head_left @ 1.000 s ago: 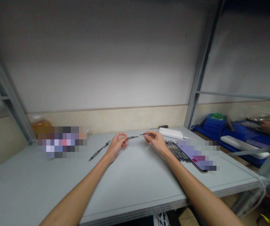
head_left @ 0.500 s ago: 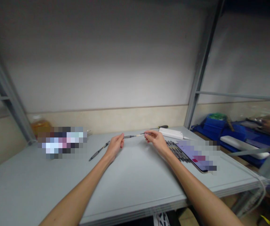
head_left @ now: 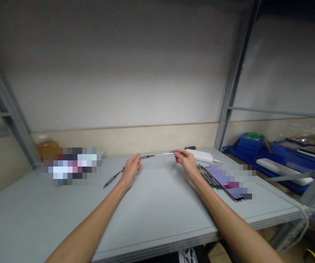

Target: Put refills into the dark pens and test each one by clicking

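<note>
My left hand, closed, grips a grey pen whose dark tip end points right. From there a thin pale pen refill stretches across to my right hand, which pinches its darker far end. Whether the refill is still inside the pen's tip or just touching it, I cannot tell. Another grey and black pen lies on the table left of my left hand, partly behind it. Several dark pens lie in a row beside my right forearm, which partly hides them.
A phone, partly blurred out, lies right of the pens on the grey table. Behind stand a white power strip and a screwdriver. A pixelated item sits at left. Blue bins stand beyond the right frame post.
My hands have moved apart, the left one leftward and the right one to the right and slightly up. More of the pale refill shows between them. The other person's hand at far right has gone.
</note>
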The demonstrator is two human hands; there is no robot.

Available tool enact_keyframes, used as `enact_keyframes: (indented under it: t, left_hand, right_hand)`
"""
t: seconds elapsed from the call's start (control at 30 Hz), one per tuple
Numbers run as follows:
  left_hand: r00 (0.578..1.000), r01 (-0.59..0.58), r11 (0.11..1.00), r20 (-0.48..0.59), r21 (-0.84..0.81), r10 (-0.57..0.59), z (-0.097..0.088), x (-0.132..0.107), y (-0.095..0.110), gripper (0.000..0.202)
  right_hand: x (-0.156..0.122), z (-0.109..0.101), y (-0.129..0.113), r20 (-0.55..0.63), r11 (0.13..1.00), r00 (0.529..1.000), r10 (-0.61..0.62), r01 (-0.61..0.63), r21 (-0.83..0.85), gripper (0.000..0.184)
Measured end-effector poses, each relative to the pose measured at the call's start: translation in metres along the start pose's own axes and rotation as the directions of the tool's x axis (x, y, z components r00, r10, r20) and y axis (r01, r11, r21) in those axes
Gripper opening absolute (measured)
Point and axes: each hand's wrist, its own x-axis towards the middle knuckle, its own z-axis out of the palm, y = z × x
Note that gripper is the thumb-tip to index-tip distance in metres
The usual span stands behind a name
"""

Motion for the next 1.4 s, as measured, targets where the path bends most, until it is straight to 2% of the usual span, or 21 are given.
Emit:
enact_keyframes:
  t: [0.73,1.23,1.4]
  left_hand:
    - [1.000,-0.023,1.000,0.009,0.019,0.023,-0.0004,0.0015,-0.0038,0.043]
    - [1.000,0.000,1.000,-0.006,0.015,0.001,0.0034,-0.0035,0.0020,0.044]
    - [1.000,0.010,0.999,0.021,0.043,-0.011,0.0067,-0.0062,0.0028,0.045]
  right_hand:
    - [-0.0010,0.0000,0.0001,0.019,0.999,1.000,-0.012,0.012,-0.033,0.024]
    - [-0.0021,-0.0014,0.0002,0.044,0.996,0.998,-0.040,0.044,-0.073,0.029]
    - [-0.0044,0.0005,-0.0005,0.073,0.993,0.996,-0.049,0.056,-0.101,0.031]
